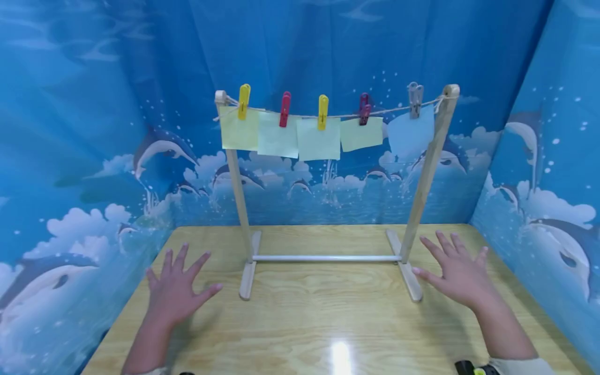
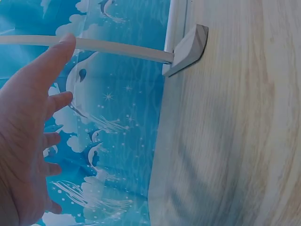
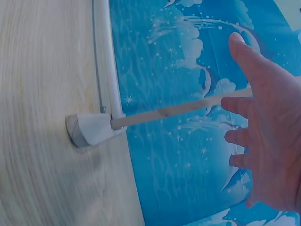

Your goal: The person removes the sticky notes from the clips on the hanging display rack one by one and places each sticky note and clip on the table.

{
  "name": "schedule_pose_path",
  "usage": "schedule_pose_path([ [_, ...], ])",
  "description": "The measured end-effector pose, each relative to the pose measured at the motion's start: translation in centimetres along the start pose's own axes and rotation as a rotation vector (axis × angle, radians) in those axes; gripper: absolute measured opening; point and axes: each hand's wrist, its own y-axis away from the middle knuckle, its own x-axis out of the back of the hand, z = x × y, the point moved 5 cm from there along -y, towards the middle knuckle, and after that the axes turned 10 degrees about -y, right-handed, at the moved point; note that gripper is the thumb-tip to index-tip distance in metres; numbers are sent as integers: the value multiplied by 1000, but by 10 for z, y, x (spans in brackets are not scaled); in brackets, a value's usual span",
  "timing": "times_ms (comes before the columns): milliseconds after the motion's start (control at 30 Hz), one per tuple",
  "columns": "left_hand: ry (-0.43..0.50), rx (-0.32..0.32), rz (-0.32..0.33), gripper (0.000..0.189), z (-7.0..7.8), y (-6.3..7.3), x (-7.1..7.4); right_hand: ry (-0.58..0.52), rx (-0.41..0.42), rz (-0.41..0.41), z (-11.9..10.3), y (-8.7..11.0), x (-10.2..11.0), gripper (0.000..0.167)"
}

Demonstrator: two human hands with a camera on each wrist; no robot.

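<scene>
My left hand [image 1: 174,294] hovers over the table to the left of a wooden stand, fingers spread and holding nothing. On the other side, my right hand [image 1: 461,273] is spread the same way beside the stand's right post [image 1: 428,172]. A string [image 1: 307,115] runs between the tops of the posts. Along it, a yellow clothespin [image 1: 244,101], a red clothespin [image 1: 285,109], a second yellow clothespin [image 1: 323,112], a dark purple clothespin [image 1: 364,109] and a grey clothespin [image 1: 415,99] hold paper squares, including a yellow sheet [image 1: 240,133] and a blue sheet [image 1: 411,133].
The stand's feet, joined by a pale crossbar [image 1: 325,258], rest on a light wooden table [image 1: 323,307]. Blue curtains [image 1: 300,52] printed with dolphins hang behind and at both sides. A dark wrist device [image 1: 475,369] shows at the right sleeve.
</scene>
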Motion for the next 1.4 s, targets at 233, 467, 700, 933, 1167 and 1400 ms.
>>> schedule_pose_path([
  [233, 44, -20, 63, 84, 4, 0, 10, -31, 80, 46, -17, -1, 5, 82],
  [467, 76, -38, 132, 80, 8, -1, 16, -100, 177, 111, -32, -2, 9, 77],
  [700, 116, -56, 181, 78, 12, -3, 21, -141, 251, 156, -44, -3, 15, 77],
  [933, 183, -62, 205, 77, 17, -7, 28, -161, 330, 174, -57, -5, 23, 76],
  [1167, 227, -59, 225, 76, 21, -12, 37, -188, 411, 189, -74, -9, 31, 74],
  [1400, 271, -82, 267, 74, 24, -16, 49, -218, 462, 188, -91, -13, 38, 74],
])
